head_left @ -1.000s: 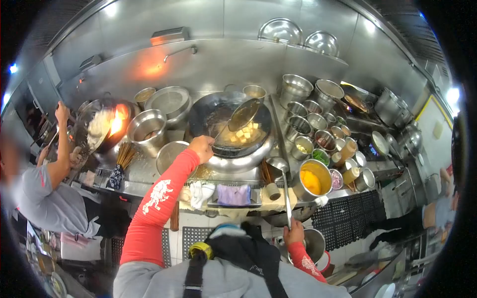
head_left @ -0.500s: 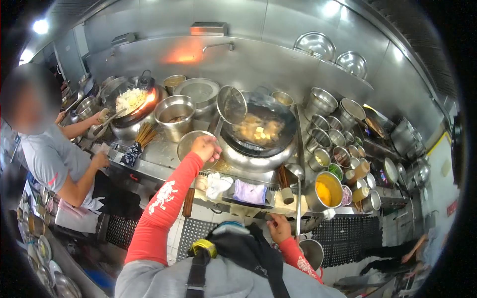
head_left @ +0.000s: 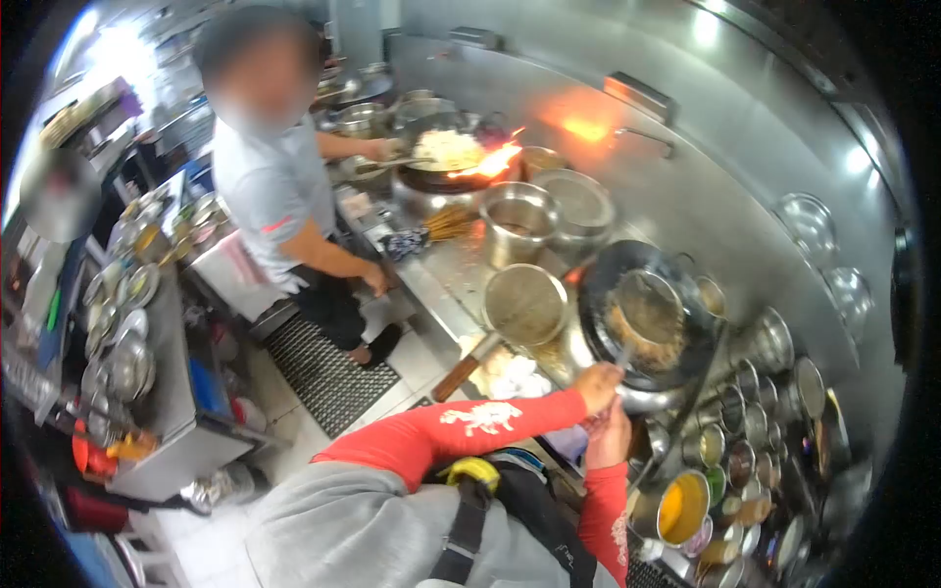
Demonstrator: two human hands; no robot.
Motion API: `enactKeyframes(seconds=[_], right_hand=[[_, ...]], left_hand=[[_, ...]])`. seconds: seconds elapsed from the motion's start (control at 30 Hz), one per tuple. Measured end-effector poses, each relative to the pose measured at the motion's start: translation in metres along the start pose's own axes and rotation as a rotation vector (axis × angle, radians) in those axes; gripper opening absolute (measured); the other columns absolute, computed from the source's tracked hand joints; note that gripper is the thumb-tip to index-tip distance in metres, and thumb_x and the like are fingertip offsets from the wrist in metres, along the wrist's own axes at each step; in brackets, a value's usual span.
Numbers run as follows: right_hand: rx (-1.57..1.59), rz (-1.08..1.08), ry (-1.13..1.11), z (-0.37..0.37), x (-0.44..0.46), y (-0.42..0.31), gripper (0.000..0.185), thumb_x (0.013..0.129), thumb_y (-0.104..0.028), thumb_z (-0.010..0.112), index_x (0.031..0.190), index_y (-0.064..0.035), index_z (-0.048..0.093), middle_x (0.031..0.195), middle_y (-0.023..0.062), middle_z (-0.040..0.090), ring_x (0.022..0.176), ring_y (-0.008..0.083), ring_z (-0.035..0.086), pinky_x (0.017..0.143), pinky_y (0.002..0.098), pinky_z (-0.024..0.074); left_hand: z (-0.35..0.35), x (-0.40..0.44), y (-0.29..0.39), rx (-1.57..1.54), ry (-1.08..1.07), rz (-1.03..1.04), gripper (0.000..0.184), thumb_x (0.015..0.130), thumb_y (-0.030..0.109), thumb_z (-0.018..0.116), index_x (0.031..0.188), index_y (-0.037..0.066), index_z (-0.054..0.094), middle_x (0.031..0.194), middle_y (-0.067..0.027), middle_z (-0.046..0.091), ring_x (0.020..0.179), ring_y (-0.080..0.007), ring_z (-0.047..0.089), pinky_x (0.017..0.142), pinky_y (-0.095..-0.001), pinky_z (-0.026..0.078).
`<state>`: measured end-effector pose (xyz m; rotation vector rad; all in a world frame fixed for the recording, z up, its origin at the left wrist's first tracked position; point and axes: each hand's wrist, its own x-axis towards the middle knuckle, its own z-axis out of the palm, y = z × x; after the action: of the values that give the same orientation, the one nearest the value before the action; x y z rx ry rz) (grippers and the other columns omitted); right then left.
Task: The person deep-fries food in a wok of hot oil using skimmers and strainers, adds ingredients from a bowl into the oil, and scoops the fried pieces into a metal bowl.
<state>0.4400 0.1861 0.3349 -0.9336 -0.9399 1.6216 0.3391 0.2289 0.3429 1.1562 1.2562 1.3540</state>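
Observation:
A round mesh strainer hangs over the black wok on the stove, above brown food in liquid. My left hand is closed around the strainer's handle. Just below it, my right hand is closed at the lower end of that handle, close against the left; the fingers are partly blurred. Left of the wok, a second round strainer with a wooden handle rests across the counter's front. A white cloth lies by my left forearm.
A co-worker stands at a flaming wok at upper left. Steel pots stand between the woks. To the right are several ingredient containers, including a pot of orange-yellow content. A side table holds stacked bowls.
The view has swung left. The strainer has moved from the wok's left edge to above its middle. My right hand has risen from the counter's front to the handle beside my left.

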Motion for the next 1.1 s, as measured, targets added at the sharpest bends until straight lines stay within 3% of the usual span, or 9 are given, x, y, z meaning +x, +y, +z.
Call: enactKeyframes(seconds=[0.3,0.4,0.5,0.57,0.8,0.87,0.9,0.97,1.1], right_hand=[[0.202,0.054,0.001,0.006,0.031,0.017,0.027,0.089,-0.020,0.056,0.111,-0.0048,0.055,0.102,0.0039,0.060,0.091,0.0138,0.058,0.079,0.0278,0.0476],[0.128,0.119,0.008,0.001,0.040,0.003,0.030,0.087,-0.016,0.058,0.113,-0.0048,0.053,0.093,0.0057,0.063,0.077,0.0139,0.060,0.068,0.0276,0.0491],[0.033,0.192,0.051,-0.001,0.034,-0.018,0.036,0.086,-0.012,0.056,0.119,-0.0017,0.046,0.084,0.0081,0.062,0.058,0.0125,0.056,0.052,0.0264,0.0471],[-0.031,0.166,0.137,-0.006,0.033,-0.023,0.041,0.085,-0.010,0.056,0.122,-0.0008,0.042,0.079,0.0083,0.060,0.050,0.0119,0.052,0.044,0.0261,0.0435],[-0.222,0.066,0.388,-0.058,0.046,-0.039,0.048,0.083,-0.009,0.055,0.128,-0.0025,0.038,0.068,0.0082,0.059,0.043,0.0123,0.048,0.036,0.0259,0.0367],[-0.434,0.111,0.525,-0.068,0.045,-0.072,0.039,0.087,-0.013,0.051,0.124,-0.0055,0.043,0.066,0.0067,0.060,0.041,0.0114,0.048,0.034,0.0241,0.0353],[-0.646,0.097,0.534,-0.091,0.051,-0.083,0.036,0.087,-0.013,0.050,0.122,-0.0052,0.046,0.063,0.0066,0.060,0.041,0.0098,0.048,0.034,0.0235,0.0349],[-0.798,0.062,0.602,-0.095,0.049,-0.115,0.035,0.083,-0.008,0.051,0.118,-0.0020,0.051,0.059,0.0069,0.059,0.039,0.0091,0.046,0.035,0.0231,0.0336],[-1.292,-0.025,0.460,-0.189,0.087,-0.131,0.021,0.083,-0.009,0.050,0.103,-0.0029,0.053,0.062,0.0073,0.057,0.041,0.0128,0.047,0.036,0.0265,0.0351]], left_hand=[[-0.027,-0.015,0.012,0.192,-0.221,-0.028,0.051,0.090,0.042,0.041,0.115,-0.001,0.054,0.106,-0.0273,0.058,0.103,-0.0390,0.054,0.093,-0.0396,0.039],[-0.068,-0.010,-0.014,0.207,-0.292,-0.107,0.063,0.087,0.035,0.056,0.135,0.004,0.030,0.081,-0.0113,0.062,0.063,-0.0132,0.059,0.056,-0.0255,0.049],[-0.151,-0.018,-0.071,0.318,-0.070,0.211,0.045,0.086,0.016,0.058,0.125,0.000,0.043,0.076,-0.0095,0.063,0.062,-0.0112,0.058,0.058,-0.0262,0.048],[-0.208,-0.040,-0.068,0.390,0.020,0.031,0.036,0.083,0.018,0.058,0.113,-0.001,0.053,0.076,-0.0158,0.063,0.067,-0.0213,0.062,0.060,-0.0314,0.048],[-0.357,-0.094,-0.183,0.242,0.167,-0.293,0.031,0.081,0.010,0.057,0.110,0.000,0.052,0.070,-0.0046,0.057,0.051,-0.0095,0.051,0.042,-0.0241,0.042],[-0.411,-0.102,-0.257,0.651,0.098,-0.012,0.026,0.081,0.008,0.054,0.107,0.001,0.054,0.068,-0.0046,0.057,0.052,-0.0099,0.052,0.041,-0.0242,0.042],[-0.417,-0.109,-0.258,0.570,0.132,-0.169,0.030,0.077,0.018,0.059,0.099,-0.003,0.060,0.067,-0.0163,0.062,0.057,-0.0228,0.061,0.057,-0.0351,0.048],[-0.397,-0.129,-0.187,0.814,0.088,-0.209,0.032,0.078,0.017,0.057,0.104,-0.001,0.058,0.070,-0.0187,0.061,0.058,-0.0279,0.060,0.057,-0.0369,0.048],[-0.425,-0.180,-0.261,0.954,0.202,-0.174,0.035,0.080,0.016,0.053,0.113,0.004,0.055,0.078,-0.0230,0.063,0.071,-0.0341,0.063,0.064,-0.0437,0.049]])
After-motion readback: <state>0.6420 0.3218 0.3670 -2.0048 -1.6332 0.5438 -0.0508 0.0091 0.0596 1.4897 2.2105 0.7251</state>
